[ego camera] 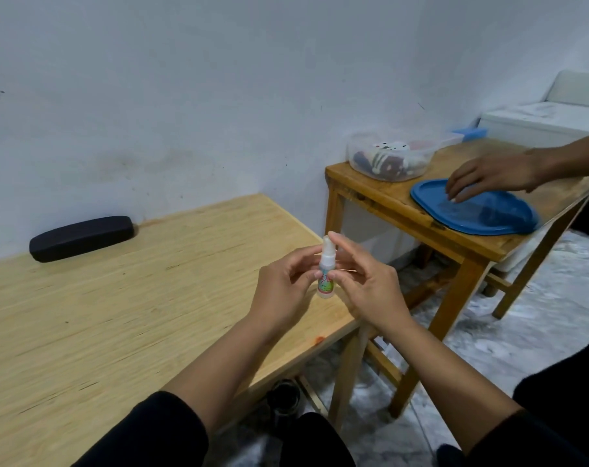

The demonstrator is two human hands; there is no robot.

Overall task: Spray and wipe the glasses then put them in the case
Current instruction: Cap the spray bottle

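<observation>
Over the right edge of the light wooden desk (101,315), near its front right corner, we hold a small spray bottle (326,271) upright between both hands. Our left hand (283,291) curls round the bottle's body, fingers closed on it. Our right hand (364,284) pinches the bottle from the other side, its forefinger raised beside the white nozzle. Farther back, at the desk's far left corner against the wall, lies a closed black glasses case (81,238). To the right stands a second, darker wooden table (468,237); on it another person's hand (492,178), fingers spread, rests on a blue lid (482,217), and behind that sits a clear plastic container (397,158) of small items.
</observation>
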